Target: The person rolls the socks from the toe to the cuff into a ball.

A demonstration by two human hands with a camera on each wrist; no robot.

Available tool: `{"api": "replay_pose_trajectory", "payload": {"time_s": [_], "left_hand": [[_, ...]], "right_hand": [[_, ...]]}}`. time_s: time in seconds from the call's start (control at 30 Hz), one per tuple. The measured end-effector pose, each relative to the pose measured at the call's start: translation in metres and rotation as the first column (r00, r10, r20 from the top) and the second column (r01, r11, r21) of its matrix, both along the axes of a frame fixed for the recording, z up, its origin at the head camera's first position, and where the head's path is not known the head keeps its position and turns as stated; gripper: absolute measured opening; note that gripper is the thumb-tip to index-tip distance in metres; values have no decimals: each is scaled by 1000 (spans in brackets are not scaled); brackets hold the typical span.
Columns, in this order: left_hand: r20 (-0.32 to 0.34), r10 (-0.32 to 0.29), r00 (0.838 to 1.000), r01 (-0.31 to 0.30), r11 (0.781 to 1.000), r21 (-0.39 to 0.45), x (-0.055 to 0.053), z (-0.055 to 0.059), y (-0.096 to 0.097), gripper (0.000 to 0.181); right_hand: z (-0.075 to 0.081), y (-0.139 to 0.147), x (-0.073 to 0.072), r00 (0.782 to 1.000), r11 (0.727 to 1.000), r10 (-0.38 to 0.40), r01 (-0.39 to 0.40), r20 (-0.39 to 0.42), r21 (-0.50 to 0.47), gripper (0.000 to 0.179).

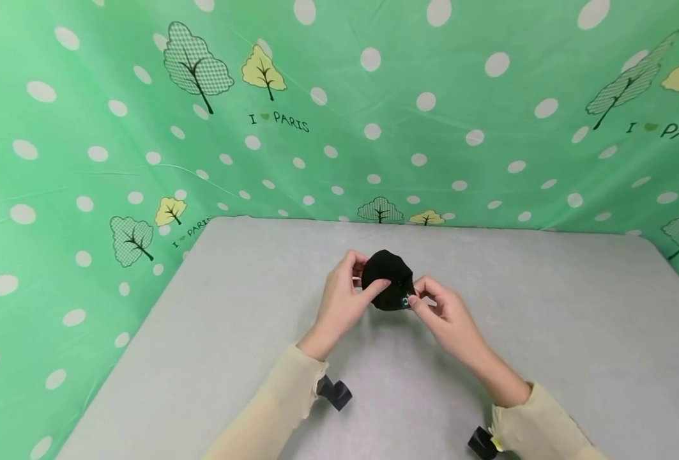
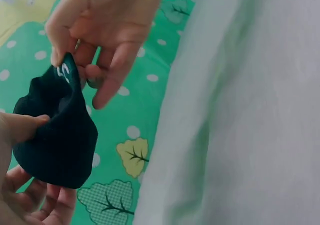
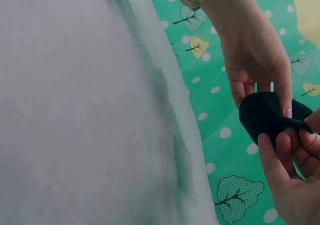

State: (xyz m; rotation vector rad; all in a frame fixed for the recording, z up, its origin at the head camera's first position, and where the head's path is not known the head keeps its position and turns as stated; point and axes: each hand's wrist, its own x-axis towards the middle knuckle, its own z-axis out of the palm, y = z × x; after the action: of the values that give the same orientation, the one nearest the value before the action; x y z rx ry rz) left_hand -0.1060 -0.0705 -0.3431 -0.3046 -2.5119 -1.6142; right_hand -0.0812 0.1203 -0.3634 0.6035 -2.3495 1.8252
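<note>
A rounded, pouch-like piece of black cloth (image 1: 386, 275) is held up above the grey table, with a small pale marking on its right edge. My left hand (image 1: 342, 300) grips its left side, the thumb lying over the front and the fingers behind. At the marked edge my right hand (image 1: 448, 319) pinches the cloth between thumb and fingers. In the left wrist view the black cloth (image 2: 60, 140) shows an open hollow beside the left thumb. The right wrist view has the left thumb pressed into a fold of the cloth (image 3: 257, 120). What kind of article it is cannot be told.
The grey table (image 1: 247, 306) spreads below both hands, its back edge meeting a green dotted curtain (image 1: 339, 115) printed with trees. A small black device hangs at the left cuff (image 1: 307, 374); another sits at the right cuff (image 1: 511, 415).
</note>
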Motion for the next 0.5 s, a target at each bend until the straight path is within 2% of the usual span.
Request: {"api": "replay_pose_trajectory", "payload": {"time_s": [0.03, 0.1, 0.17, 0.23, 0.3, 0.37, 0.43, 0.5], "left_hand": [[0, 11, 1000, -11, 1000, -12, 0, -1, 0, 32], [33, -13, 999, 13, 1000, -10, 0, -1, -2, 35], [65, -86, 994, 85, 996, 25, 1, 0, -3, 38], [87, -185, 979, 178, 981, 83, 2, 0, -7, 41], [79, -293, 953, 281, 951, 131, 1, 1, -12, 46], [46, -401, 915, 390, 908, 154, 0, 1, -17, 55], [17, -474, 880, 466, 870, 160, 0, 1, -19, 65], [-1, -520, 854, 514, 843, 158, 0, 0, -18, 77]], "right_hand": [[0, 0, 1, 1000, 1000, 7, -7, 10, 0, 10], [3, -1, 2, 996, 998, 6, -1, 90, -56, 10], [7, -1, 1, 981, 990, -3, 30, 192, -140, 12], [12, 0, 0, 955, 971, -2, 73, 296, -229, 15], [16, 2, -2, 932, 951, 7, 106, 363, -291, 17], [19, 6, -4, 917, 944, 25, 110, 398, -313, 20], [20, 10, -5, 905, 945, 44, 99, 423, -311, 22], [20, 13, -7, 896, 952, 68, 74, 440, -297, 21]]}}
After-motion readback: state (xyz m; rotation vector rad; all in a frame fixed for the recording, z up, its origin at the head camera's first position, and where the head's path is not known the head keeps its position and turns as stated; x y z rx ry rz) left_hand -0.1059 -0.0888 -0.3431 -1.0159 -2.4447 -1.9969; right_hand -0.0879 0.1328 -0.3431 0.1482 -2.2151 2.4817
